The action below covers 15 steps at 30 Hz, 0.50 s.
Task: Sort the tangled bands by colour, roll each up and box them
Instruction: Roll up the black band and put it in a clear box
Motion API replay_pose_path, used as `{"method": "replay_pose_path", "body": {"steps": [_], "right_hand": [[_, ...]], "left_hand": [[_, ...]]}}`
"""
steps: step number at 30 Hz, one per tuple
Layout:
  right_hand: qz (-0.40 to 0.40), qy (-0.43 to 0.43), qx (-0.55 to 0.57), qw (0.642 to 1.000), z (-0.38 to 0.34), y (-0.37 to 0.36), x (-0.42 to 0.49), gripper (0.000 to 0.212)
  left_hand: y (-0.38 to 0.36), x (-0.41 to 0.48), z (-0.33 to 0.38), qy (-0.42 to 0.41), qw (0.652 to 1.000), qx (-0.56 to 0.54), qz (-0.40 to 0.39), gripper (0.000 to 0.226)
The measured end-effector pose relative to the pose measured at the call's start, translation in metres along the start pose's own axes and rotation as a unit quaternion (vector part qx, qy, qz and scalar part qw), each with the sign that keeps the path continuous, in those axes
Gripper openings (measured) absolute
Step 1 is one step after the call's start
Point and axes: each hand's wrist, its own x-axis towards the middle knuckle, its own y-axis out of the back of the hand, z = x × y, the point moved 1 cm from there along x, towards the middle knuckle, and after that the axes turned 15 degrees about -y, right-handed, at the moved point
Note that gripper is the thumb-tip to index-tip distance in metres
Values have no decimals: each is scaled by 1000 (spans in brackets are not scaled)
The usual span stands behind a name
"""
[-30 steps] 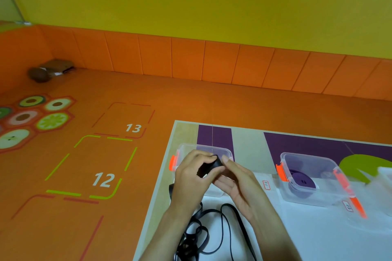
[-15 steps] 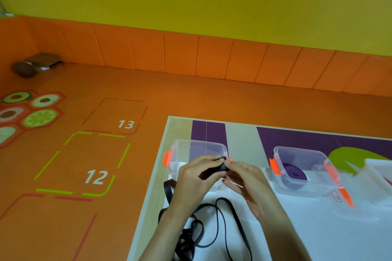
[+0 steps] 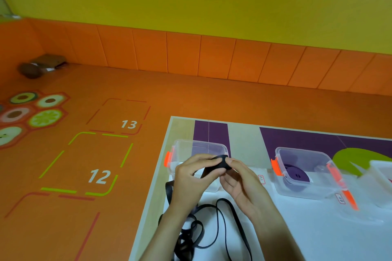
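Left hand (image 3: 194, 174) and right hand (image 3: 240, 182) together pinch a small black band roll (image 3: 221, 162) between curled fingers, just in front of a clear box (image 3: 199, 147). The band's loose tail (image 3: 222, 214) lies looped on the white table (image 3: 318, 233). Further right, a second clear box (image 3: 331, 182) holds a rolled purple band (image 3: 297, 176).

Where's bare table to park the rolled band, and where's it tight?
Free: the white sheet in front of the purple-roll box, right of the right hand; also the gap between that box and the left clear box. Tight: near-left corner, black band tangled beneath the left hand.
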Motion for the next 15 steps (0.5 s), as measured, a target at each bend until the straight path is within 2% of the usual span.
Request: {"method": "replay_pose_path", "body": {"steps": [4, 7, 11, 13, 15], "right_hand": [[-12, -17, -73, 997, -6, 7, 1, 30], [-69, -67, -3, 995, -5, 10, 3, 50], [-86, -116, 111, 983, 3, 5, 3, 30], [-89, -115, 105, 984, 5, 5, 4, 24], [-62, -84, 39, 994, 4, 7, 4, 20]], "left_hand": [[2, 4, 3, 31, 999, -33, 15, 30], [-1, 6, 7, 41, 996, -71, 17, 32], [-6, 5, 4, 20, 997, -71, 35, 28], [-3, 7, 1, 19, 997, -63, 32, 29], [3, 11, 1, 13, 999, -31, 9, 29]]}}
